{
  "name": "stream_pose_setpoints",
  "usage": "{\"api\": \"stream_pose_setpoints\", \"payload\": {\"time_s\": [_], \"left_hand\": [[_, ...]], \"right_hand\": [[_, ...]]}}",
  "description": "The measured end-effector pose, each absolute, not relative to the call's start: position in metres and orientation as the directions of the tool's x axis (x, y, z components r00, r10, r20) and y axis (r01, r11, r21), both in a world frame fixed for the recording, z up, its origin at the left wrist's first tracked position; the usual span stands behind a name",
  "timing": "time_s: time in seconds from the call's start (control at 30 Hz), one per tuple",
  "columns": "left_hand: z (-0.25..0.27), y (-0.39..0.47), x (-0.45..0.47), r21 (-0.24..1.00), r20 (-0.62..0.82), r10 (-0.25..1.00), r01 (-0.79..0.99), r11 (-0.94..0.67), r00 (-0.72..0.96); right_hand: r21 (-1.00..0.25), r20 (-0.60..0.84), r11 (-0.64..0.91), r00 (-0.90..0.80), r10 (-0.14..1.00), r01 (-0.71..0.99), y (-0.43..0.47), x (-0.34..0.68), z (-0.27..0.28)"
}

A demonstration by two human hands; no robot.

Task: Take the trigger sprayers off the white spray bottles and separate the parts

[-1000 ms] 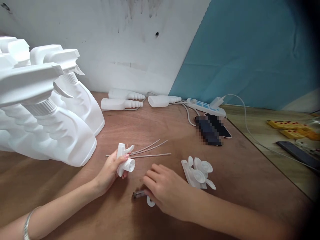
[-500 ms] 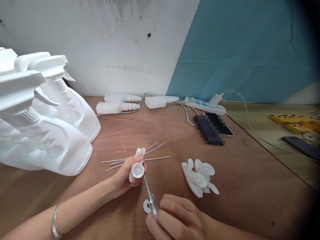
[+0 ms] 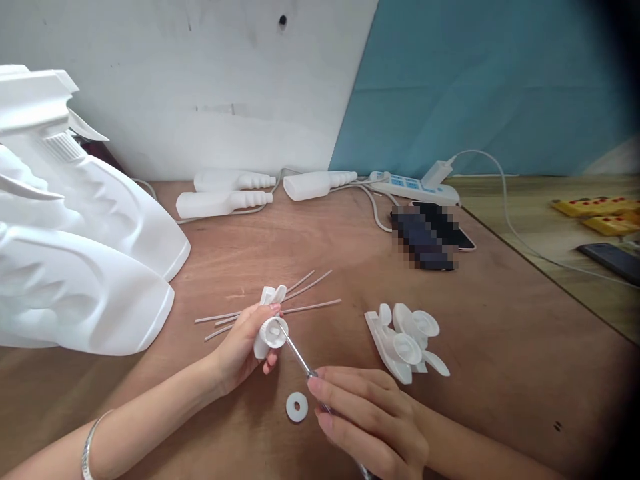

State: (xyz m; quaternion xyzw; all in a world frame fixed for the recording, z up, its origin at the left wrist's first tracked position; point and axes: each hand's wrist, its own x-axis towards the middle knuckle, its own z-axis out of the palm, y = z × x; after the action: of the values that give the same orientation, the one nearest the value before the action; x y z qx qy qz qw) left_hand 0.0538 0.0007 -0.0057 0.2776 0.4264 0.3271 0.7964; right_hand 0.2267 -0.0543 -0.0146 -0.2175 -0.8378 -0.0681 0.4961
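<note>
Screwdriver [image 3: 299, 355] pinched in the right hand [image 3: 373, 413] meets the collar [image 3: 273, 332] of the spray head [image 3: 261, 345] clasped by the left hand [image 3: 237, 350]; work seems unfinished, I think: washer [image 3: 297, 416] lies unattached.

It seems to be a workshop: a screwdriver [image 3: 299, 354] over a wooden table [image 3: 235, 250], loose plastic parts [image 3: 407, 349] at right, spray bottles [image 3: 135, 220] crowded at left.

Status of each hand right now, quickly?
Left hand: closed, holding the white spray head.
Right hand: closed, holding the metal-shafted tool.
</note>
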Motion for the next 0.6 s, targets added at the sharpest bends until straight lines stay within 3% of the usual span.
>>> {"api": "stream_pose_setpoints", "payload": {"time_s": [0.1, 0.27, 0.43, 0.6], "left_hand": [[-0.004, 0.0, 0.055, 0.721, -0.487, 0.759, -0.292, 0.628, 0.432], [-0.004, 0.0, 0.053, 0.695, -0.524, 0.723, -0.265, 0.668, 0.45], [-0.005, 0.001, 0.05, 0.673, -0.567, 0.653, -0.175, 0.719, 0.503], [-0.003, 0.005, 0.046, 0.628, -0.611, 0.57, -0.102, 0.771, 0.549]], "right_hand": [[-0.112, 0.903, 0.917, -0.346, 0.255, 0.383, -0.046, 0.224, 0.001], [-0.319, 0.835, 0.878, -0.334, 0.438, 0.356, -0.047, 0.225, 0.007], [-0.386, 0.83, 0.874, -0.302, 0.469, 0.296, -0.045, 0.229, 0.008], [-0.654, 0.701, 0.745, -0.262, 0.663, 0.135, -0.043, 0.236, 0.005]]}}
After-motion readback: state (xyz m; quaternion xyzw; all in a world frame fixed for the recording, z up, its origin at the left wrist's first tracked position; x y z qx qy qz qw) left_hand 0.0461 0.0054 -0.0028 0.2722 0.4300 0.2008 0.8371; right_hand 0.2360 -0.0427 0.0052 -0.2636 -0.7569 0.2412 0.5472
